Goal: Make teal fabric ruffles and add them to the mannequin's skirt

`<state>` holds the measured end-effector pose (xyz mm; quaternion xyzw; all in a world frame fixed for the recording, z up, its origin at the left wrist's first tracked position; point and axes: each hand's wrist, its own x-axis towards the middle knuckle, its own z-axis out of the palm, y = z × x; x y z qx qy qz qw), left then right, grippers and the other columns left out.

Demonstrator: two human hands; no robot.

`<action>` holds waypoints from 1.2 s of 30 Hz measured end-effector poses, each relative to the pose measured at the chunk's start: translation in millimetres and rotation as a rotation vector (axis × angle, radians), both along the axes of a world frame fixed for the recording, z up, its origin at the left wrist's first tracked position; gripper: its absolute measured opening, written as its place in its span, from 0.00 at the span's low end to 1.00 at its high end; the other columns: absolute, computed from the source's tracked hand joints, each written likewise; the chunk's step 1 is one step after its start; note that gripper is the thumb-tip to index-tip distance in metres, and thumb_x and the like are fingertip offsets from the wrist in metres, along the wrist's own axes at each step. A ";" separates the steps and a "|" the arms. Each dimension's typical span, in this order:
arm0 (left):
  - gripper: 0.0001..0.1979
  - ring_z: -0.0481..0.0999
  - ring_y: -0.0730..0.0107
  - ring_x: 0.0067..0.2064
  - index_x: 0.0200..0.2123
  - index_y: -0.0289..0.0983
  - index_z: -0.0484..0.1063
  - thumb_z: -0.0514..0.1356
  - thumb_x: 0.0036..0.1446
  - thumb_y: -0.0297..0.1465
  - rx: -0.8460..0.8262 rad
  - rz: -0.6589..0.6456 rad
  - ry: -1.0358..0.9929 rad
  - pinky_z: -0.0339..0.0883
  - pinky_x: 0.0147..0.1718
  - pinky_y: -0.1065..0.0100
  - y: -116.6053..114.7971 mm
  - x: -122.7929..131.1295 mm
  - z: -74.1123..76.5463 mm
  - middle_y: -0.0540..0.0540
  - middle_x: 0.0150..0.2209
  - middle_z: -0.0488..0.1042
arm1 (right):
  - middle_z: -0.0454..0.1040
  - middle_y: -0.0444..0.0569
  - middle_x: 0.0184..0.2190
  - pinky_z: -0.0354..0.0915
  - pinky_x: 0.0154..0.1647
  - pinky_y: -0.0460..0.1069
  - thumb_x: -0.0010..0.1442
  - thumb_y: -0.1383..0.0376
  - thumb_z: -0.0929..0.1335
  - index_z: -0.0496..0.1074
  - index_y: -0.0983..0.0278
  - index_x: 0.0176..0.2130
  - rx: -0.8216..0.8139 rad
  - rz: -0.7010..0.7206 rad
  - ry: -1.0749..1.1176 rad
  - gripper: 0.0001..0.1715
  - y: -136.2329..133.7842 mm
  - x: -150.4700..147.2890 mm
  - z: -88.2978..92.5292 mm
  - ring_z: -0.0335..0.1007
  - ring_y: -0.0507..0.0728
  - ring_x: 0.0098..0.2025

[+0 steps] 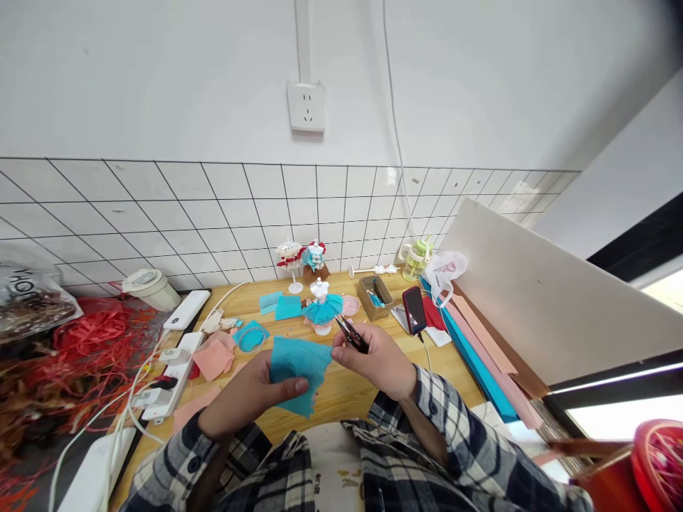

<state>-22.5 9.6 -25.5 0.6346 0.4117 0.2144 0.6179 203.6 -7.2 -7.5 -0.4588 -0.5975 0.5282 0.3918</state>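
Observation:
My left hand (250, 395) grips a turquoise crepe-like sheet (299, 363), its thumb lying across the front. The sheet hangs above the wooden table (341, 387), and its right and lower edges look ragged. Dark-handled scissors (351, 332) rest in my closed right hand (381, 359), tips pointing up and left. My right thumb and forefinger also meet at the sheet's upper right corner. Just behind stands a small white dress form (320, 290) wearing a turquoise ruffled skirt (323, 309). Flat turquoise pieces (289, 306) lie to its left.
Two decorated dress forms (289, 256) stand against the tiled wall. A cardboard box (375, 297), a phone (414, 311) and a green bottle (417, 259) are on the right, beside coloured sheets (469, 348). Peach pieces (214, 358), a power strip (171, 377) and red strands (93, 334) occupy the left.

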 end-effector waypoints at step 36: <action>0.10 0.77 0.55 0.41 0.27 0.41 0.79 0.64 0.50 0.41 0.336 0.166 0.019 0.67 0.47 0.59 5.8 1.4 23.1 0.46 0.29 0.79 | 0.64 0.41 0.18 0.51 0.27 0.45 0.69 0.52 0.51 0.69 0.62 0.28 0.244 0.056 -0.473 0.31 -15.6 -9.3 2.9 0.60 0.49 0.23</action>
